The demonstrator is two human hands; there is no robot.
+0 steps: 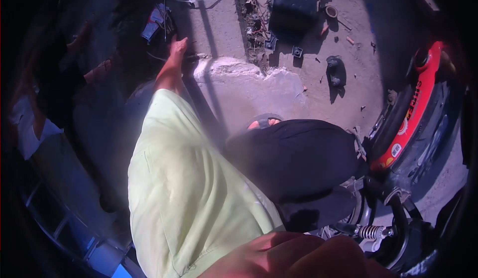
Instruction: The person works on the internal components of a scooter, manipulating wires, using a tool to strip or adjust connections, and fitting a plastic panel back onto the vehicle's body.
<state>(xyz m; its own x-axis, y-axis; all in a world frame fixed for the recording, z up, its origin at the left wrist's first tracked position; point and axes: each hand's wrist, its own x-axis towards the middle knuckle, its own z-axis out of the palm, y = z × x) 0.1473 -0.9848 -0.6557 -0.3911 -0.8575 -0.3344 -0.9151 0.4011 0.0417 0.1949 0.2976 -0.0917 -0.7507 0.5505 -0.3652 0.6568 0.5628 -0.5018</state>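
Sunlit ground (224,31), left hand (177,48) at red-and-blue object (155,23)

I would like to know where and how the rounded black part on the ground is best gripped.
Probably by its left and right sides, near the middle, from above: the black part is longer away from you than across, and ground on its right leaves room.

Ahead on your left, an object (157,21) sits at your left hand (178,45); on the ground (356,61) before you lies a container (294,4), with a small part (336,72) nearer you, your foot (255,124) nearer yet, and a motorcycle (420,94) to your right
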